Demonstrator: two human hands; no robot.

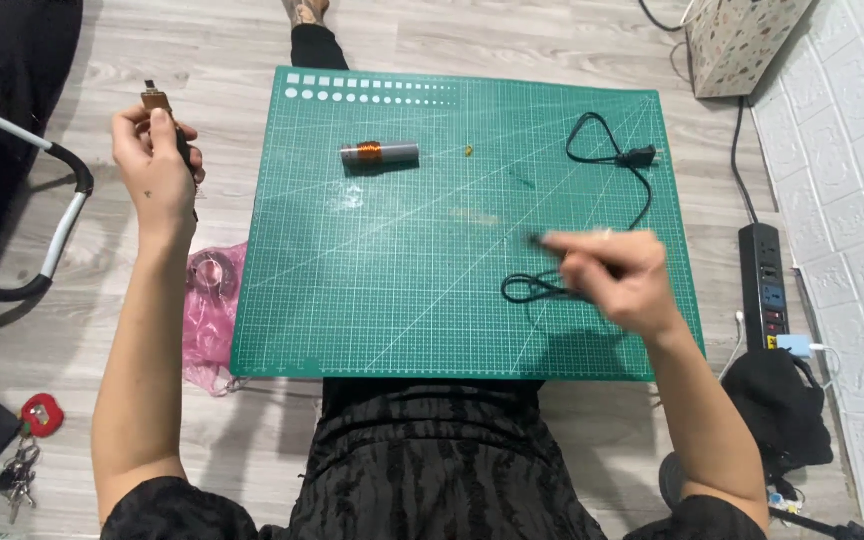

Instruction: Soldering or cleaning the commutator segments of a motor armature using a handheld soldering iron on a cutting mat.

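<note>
My left hand (155,150) is raised over the floor left of a green cutting mat (402,300), gripping a small brown and black device (159,103) upright. My right hand (617,275) hovers over the mat's right part, blurred by motion, fingers pinched on a thin dark tool (542,241) right by a black power cable (612,170) with a plug. A grey cylinder with a copper coil (380,153) lies on the mat's upper middle. A tiny yellow piece (469,152) rests to its right.
A pink plastic bag with a tape roll (214,285) lies left of the mat. Keys and a black pouch (2,445) sit at lower left. A power strip (764,285) runs along the right wall. A patterned box (742,40) stands top right; a chair frame (42,220) at left.
</note>
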